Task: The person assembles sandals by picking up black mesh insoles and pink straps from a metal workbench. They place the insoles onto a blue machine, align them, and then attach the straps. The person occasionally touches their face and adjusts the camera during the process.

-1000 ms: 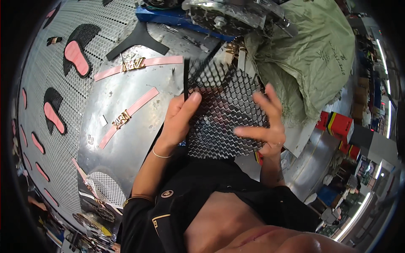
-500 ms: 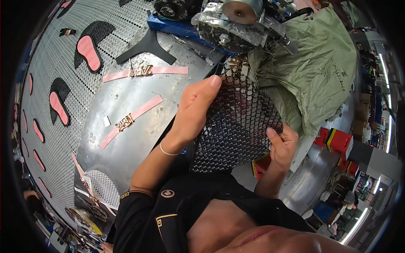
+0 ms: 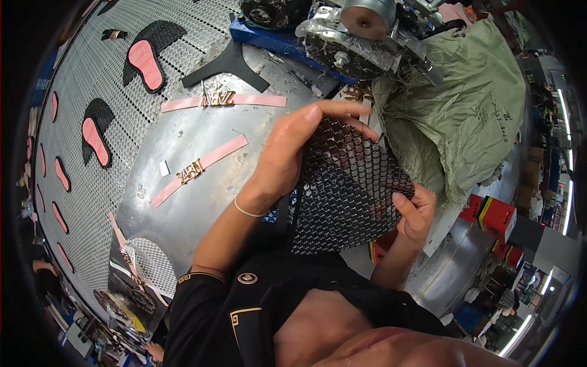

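A piece of black open-weave mesh (image 3: 348,189) hangs in front of my torso. My right hand (image 3: 419,214) pinches its right edge, thumb in front and fingers partly hidden. At its upper left corner is my left hand (image 3: 284,150), fingers stretched out past the top edge and thumb apart. Beyond those fingertips, gold-coloured metal bits (image 3: 358,93) sit beside the machine. Two pink straps with gold letter ornaments, an upper one (image 3: 260,100) and a lower one (image 3: 223,148), lie on the metal tabletop (image 3: 208,226). Above them rests a black three-armed piece (image 3: 229,68).
A machine with a metal wheel (image 3: 367,21) on a blue base stands at the far side. Right of it drapes a green sack (image 3: 471,92). Red boxes (image 3: 496,217) sit lower right. Pink soles (image 3: 147,67) lie on the mesh belt (image 3: 122,140) at left.
My left hand's fingers have stretched out beyond the mesh's top edge. My right hand keeps its pinch on the mesh. The whole view has shifted slightly.
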